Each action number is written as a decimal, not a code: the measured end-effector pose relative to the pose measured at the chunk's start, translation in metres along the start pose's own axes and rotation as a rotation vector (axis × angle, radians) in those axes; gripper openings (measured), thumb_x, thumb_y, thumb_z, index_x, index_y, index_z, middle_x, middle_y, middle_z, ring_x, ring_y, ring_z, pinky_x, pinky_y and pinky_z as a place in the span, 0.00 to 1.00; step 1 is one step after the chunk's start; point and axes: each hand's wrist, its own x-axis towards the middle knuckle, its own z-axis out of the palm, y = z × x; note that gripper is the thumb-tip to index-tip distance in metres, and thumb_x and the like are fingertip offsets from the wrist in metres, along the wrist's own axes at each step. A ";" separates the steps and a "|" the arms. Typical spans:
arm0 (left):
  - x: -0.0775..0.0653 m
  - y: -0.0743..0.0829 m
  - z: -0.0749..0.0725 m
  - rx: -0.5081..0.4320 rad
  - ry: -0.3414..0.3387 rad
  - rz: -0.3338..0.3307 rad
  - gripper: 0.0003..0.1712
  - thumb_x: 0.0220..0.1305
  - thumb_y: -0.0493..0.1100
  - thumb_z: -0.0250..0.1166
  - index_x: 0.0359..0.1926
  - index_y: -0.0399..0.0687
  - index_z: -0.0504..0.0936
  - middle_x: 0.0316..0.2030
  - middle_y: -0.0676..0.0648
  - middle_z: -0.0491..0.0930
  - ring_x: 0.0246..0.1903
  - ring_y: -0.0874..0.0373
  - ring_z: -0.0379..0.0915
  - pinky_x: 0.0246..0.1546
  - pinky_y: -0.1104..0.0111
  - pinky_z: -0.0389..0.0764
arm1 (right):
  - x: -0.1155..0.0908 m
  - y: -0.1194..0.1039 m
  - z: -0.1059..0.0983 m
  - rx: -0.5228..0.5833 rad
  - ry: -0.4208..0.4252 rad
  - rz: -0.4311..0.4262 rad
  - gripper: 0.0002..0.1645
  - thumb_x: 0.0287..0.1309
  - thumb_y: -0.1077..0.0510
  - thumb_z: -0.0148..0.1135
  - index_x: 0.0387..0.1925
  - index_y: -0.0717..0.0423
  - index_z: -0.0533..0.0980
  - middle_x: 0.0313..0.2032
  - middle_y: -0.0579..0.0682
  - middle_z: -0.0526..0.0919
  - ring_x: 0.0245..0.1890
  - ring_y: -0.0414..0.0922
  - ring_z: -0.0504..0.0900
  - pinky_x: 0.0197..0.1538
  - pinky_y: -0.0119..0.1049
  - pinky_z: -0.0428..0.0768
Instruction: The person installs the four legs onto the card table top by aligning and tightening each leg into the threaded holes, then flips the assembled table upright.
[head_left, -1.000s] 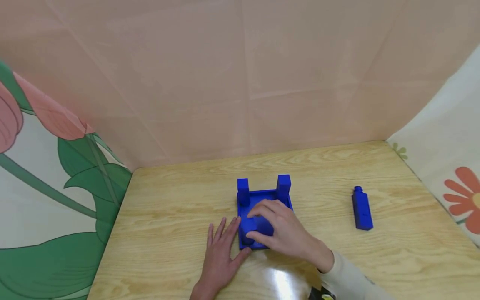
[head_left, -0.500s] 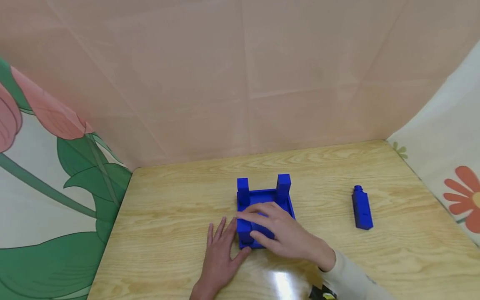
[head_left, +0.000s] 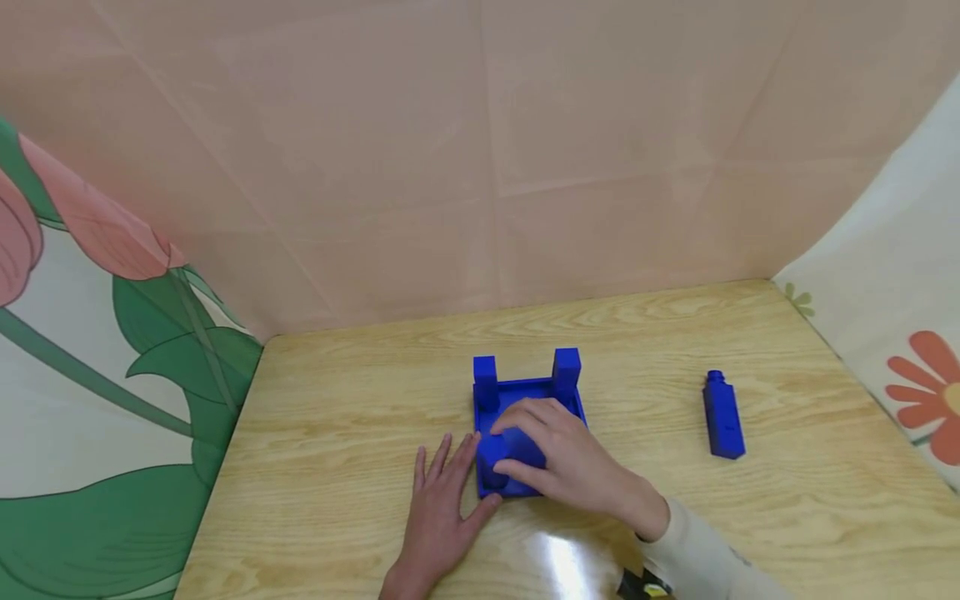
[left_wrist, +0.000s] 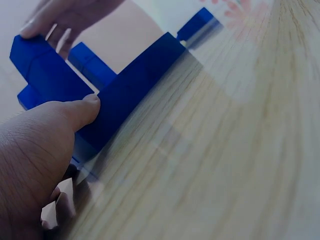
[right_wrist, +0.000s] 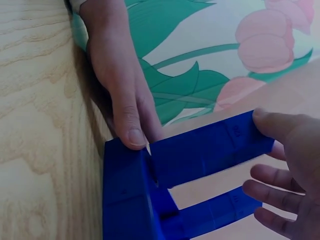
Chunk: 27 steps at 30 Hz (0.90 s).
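The blue base (head_left: 525,390) sits on the bench (head_left: 337,433). Right hand (head_left: 570,458) pinches the upright post (head_left: 492,450) at the base's near left corner. Left hand (head_left: 442,517), fingers straight and spread, touches that corner. Two far posts (head_left: 567,371) stand at the base's far corners; a loose post (head_left: 723,418) lies well to its right.

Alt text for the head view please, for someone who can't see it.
A person's right hand grips an upright blue post at the near left corner of a blue tray, while the left hand touches that corner. Two more posts stand at the far corners; another post lies to the right on the wooden table.
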 end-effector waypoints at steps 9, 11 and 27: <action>0.000 0.001 0.000 -0.002 -0.016 -0.021 0.48 0.74 0.64 0.69 0.87 0.57 0.66 0.80 0.49 0.72 0.83 0.37 0.60 0.83 0.32 0.43 | -0.001 -0.004 0.000 0.012 -0.045 0.067 0.31 0.76 0.37 0.70 0.68 0.49 0.79 0.61 0.46 0.85 0.61 0.46 0.84 0.63 0.52 0.81; 0.000 0.001 -0.001 -0.002 -0.015 -0.020 0.48 0.73 0.64 0.70 0.86 0.55 0.66 0.80 0.49 0.72 0.83 0.37 0.60 0.83 0.32 0.43 | -0.002 -0.003 -0.001 0.035 -0.069 0.042 0.33 0.79 0.39 0.66 0.76 0.46 0.76 0.65 0.46 0.83 0.65 0.46 0.82 0.67 0.55 0.79; 0.000 0.001 -0.001 -0.017 -0.015 -0.023 0.48 0.74 0.63 0.70 0.88 0.59 0.64 0.80 0.49 0.72 0.83 0.36 0.60 0.82 0.32 0.43 | 0.000 -0.002 -0.001 0.039 -0.074 -0.010 0.21 0.79 0.44 0.68 0.64 0.46 0.84 0.59 0.40 0.87 0.63 0.45 0.83 0.69 0.53 0.77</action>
